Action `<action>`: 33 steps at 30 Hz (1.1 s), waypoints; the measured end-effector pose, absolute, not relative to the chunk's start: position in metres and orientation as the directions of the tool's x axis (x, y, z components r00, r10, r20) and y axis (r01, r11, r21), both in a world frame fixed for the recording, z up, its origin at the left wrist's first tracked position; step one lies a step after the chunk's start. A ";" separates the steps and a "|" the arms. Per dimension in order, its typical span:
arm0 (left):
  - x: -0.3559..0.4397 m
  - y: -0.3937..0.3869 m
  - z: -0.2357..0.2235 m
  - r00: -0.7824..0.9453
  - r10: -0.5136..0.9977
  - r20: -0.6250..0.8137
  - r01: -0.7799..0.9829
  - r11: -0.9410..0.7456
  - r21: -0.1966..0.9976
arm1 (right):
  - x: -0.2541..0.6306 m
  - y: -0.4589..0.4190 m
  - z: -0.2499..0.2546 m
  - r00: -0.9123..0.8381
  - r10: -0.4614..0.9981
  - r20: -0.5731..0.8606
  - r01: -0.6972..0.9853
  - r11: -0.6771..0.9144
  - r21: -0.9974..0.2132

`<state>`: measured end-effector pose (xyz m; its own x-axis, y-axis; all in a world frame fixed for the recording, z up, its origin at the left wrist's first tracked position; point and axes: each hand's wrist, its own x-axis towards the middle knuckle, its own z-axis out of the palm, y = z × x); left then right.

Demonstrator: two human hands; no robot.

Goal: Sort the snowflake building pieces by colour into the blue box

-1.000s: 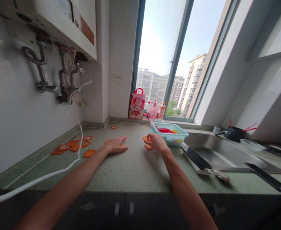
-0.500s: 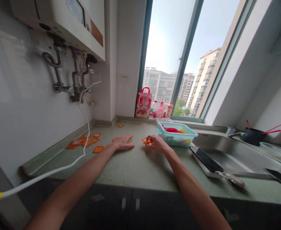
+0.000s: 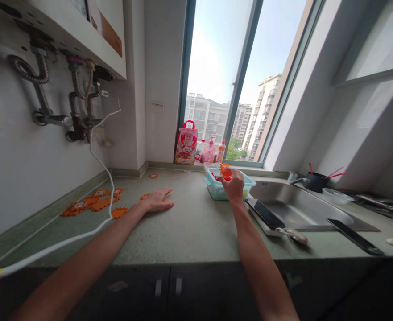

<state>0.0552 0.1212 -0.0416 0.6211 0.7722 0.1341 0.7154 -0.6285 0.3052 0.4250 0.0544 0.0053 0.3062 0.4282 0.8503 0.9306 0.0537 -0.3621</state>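
Observation:
My right hand (image 3: 235,183) pinches an orange flat piece with a toothed edge (image 3: 225,170) and holds it up over a light teal plastic box (image 3: 217,192). Red pieces (image 3: 217,177) show inside that box, partly covered by the hand. My left hand (image 3: 158,200) lies with fingers stretched out on the counter, over one or more orange toothed pieces (image 3: 145,196) that peek out around it. Left of it, several more orange pieces (image 3: 100,203) overlap in a loose pile, some bearing white labels. One orange piece (image 3: 153,175) lies alone near the wall.
A white cable (image 3: 65,245) crosses the counter beside the pile. Right of the box are a phone (image 3: 266,214), a steel sink (image 3: 293,209) and another dark flat device (image 3: 355,236). A red bag (image 3: 186,145) and several bottles (image 3: 210,150) stand by the window.
My right hand has lifted the orange piece from the counter and carried it right, over the box. My left hand stays on the counter. The view has turned right.

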 end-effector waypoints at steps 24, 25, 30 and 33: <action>0.062 0.110 -0.032 0.654 0.535 0.535 0.555 -0.820 0.141 | 0.321 0.084 -0.059 -0.469 0.820 0.328 0.675 0.572 -0.465; 0.053 0.115 -0.031 0.590 0.610 0.530 0.623 -0.761 0.182 | 0.325 0.084 -0.058 -0.461 0.823 0.333 0.684 0.568 -0.457; 0.023 0.135 -0.034 0.385 0.877 0.286 0.850 -0.458 0.260 | 0.343 0.083 -0.052 -0.408 0.837 0.366 0.715 0.542 -0.443; 0.024 0.136 -0.038 0.393 0.899 0.195 0.872 -0.432 0.231 | 0.349 0.081 -0.042 -0.306 0.795 0.524 0.727 0.550 -0.410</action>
<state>0.0245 0.1357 -0.0381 0.3934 0.8985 0.1947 0.8719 -0.4318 0.2311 0.3486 0.0805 -0.0421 -0.3058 0.7952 0.5237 0.7273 0.5500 -0.4105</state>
